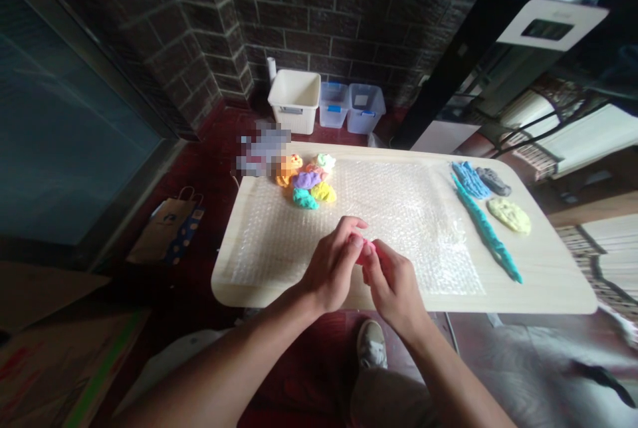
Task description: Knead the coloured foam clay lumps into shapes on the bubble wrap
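Between my two hands is a small lump of pink modelling clay [366, 252], mostly covered by the fingers. My left hand [336, 258] pinches it from the left, and my right hand [391, 275] grips it from the right. Both are closed and held above the front part of the bubble wrap [399, 215]. Beyond them, to the left, lies a cluster of soft clay lumps, among them a purple one [308, 180], an orange one [286, 172], a yellow one [323, 193] and a teal one [304, 199].
On the right of the pale table [553, 282] lie a long teal clay roll [488, 232], a blue clay piece [471, 180], a grey piece [493, 181] and a flat pale-yellow piece [509, 214]. Behind the table stand a white bin [295, 102] and clear boxes [365, 109].
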A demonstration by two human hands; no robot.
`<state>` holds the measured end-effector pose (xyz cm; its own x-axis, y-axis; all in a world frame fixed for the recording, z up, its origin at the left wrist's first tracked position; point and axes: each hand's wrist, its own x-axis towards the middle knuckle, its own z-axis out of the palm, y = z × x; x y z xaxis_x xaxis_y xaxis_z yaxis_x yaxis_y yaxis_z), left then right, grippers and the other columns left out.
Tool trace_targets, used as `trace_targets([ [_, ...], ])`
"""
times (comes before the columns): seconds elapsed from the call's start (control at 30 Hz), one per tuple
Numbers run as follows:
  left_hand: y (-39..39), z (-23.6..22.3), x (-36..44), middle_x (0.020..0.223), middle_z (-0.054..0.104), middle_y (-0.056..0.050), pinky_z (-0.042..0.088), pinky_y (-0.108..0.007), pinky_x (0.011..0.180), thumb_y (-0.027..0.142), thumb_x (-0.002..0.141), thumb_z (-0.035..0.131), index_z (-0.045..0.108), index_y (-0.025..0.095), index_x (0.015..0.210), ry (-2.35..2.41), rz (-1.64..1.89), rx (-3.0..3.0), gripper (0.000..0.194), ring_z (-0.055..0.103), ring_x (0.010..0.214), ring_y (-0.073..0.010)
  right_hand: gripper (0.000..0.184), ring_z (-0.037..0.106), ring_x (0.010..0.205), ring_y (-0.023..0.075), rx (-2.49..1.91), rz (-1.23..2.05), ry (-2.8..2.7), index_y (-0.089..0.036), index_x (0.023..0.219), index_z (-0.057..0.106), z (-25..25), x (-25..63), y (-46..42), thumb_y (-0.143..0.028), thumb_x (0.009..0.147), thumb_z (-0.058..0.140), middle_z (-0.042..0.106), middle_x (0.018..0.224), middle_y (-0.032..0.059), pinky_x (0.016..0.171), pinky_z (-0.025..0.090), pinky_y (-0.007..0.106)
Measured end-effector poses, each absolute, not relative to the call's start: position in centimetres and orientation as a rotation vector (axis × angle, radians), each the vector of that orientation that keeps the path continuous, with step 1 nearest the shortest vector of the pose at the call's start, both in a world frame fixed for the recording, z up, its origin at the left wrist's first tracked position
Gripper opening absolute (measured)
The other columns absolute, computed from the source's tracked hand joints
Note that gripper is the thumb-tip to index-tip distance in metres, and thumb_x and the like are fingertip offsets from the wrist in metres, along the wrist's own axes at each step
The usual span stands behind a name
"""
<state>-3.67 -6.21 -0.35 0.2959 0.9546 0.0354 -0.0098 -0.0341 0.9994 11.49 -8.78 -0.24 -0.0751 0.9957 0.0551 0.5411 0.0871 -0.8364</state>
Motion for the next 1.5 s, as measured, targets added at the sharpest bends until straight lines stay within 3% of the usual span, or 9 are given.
trace_targets([
  [0.1,-5.4,-0.6,-3.8,0.088,0.070,-0.001,0.047,-0.031,0.077,0.049,0.107,0.048,0.062,0.021,0.113,1.011,1.061,1.251,0.032,0.066,0.082,-0.0194,0.053,0.054,0.057,0.0156,-1.489,0.891,-1.614,-0.022,0.072,0.055,-0.4,11.9,-8.7,-0.057,0.111,0.043,0.057,0.063,-0.0002,0.058,0.039,0.030],
  [0.23,-4.9,-0.5,-3.9,0.074,0.065,-0.001,0.044,-0.030,0.070,0.057,0.107,0.044,0.067,0.020,0.086,0.965,0.962,1.352,0.048,0.059,0.071,-0.0177,0.054,0.057,0.060,0.0163,-1.422,0.944,-1.540,-0.021,0.077,0.061,-0.4,12.3,-8.6,-0.058,0.111,0.042,0.061,0.065,0.0006,0.060,0.042,0.030],
  [0.5,-5.3,0.3,-3.8,0.099,0.077,-0.009,0.051,-0.029,0.081,0.048,0.107,0.054,0.075,0.017,0.103,0.931,1.054,1.438,0.038,0.070,0.089,-0.0205,0.046,0.057,0.062,0.0157,-1.361,0.997,-1.522,-0.021,0.084,0.062,-0.5,12.4,-8.9,-0.054,0.111,0.046,0.061,0.068,-0.0001,0.061,0.044,0.029],
  [0.73,-5.0,0.1,-4.3,0.106,0.079,-0.012,0.054,-0.033,0.091,0.036,0.104,0.064,0.080,0.019,0.115,0.909,1.151,1.793,0.026,0.073,0.100,-0.0235,0.041,0.060,0.067,0.0172,-1.155,1.203,-1.327,-0.019,0.100,0.067,-1.0,13.0,-8.4,-0.057,0.108,0.052,0.063,0.080,0.0020,0.062,0.051,0.032],
  [0.9,-5.2,-0.3,-4.4,0.117,0.079,-0.013,0.057,-0.036,0.096,0.038,0.089,0.083,0.077,0.022,0.126,0.968,1.202,1.673,0.040,0.074,0.105,-0.0262,0.030,0.060,0.065,0.0172,-1.120,1.347,-1.092,-0.020,0.103,0.069,-0.6,12.4,-7.9,-0.050,0.102,0.063,0.068,0.084,0.0036,0.056,0.054,0.030],
  [1.13,-5.2,-0.1,-4.1,0.102,0.080,-0.010,0.055,-0.035,0.092,0.036,0.096,0.076,0.083,0.024,0.101,0.920,1.173,1.685,0.015,0.073,0.097,-0.0245,0.042,0.071,0.077,0.0231,-1.136,1.385,-0.978,-0.021,0.124,0.067,-0.8,12.4,-7.8,-0.054,0.099,0.059,0.074,0.099,0.0088,0.066,0.063,0.038],
  [1.33,-5.4,-0.7,-3.9,0.082,0.074,-0.008,0.053,-0.037,0.086,0.033,0.095,0.076,0.080,0.023,0.081,0.899,1.114,1.803,0.017,0.067,0.086,-0.0239,0.052,0.053,0.051,0.0139,-1.265,1.396,-1.178,-0.019,0.077,0.062,-0.8,12.2,-8.0,-0.065,0.102,0.058,0.056,0.061,-0.0010,0.046,0.044,0.026],
  [1.4,-5.6,-0.7,-3.7,0.093,0.076,-0.009,0.053,-0.038,0.092,0.032,0.088,0.083,0.080,0.022,0.094,0.903,1.157,1.709,0.012,0.066,0.095,-0.0251,0.053,0.052,0.053,0.0133,-1.323,1.270,-1.180,-0.019,0.075,0.060,-0.8,12.3,-8.0,-0.065,0.103,0.057,0.056,0.061,-0.0011,0.047,0.042,0.026],
  [1.5,-6.2,-0.5,-2.6,0.133,0.070,-0.013,0.053,-0.039,0.100,0.038,0.084,0.085,0.071,0.022,0.126,0.914,1.205,1.249,0.047,0.065,0.117,-0.0268,0.044,0.063,0.068,0.0172,-1.418,0.925,-1.223,-0.020,0.087,0.064,-0.8,12.4,-7.7,-0.059,0.106,0.056,0.065,0.076,0.0028,0.061,0.054,0.030],
])
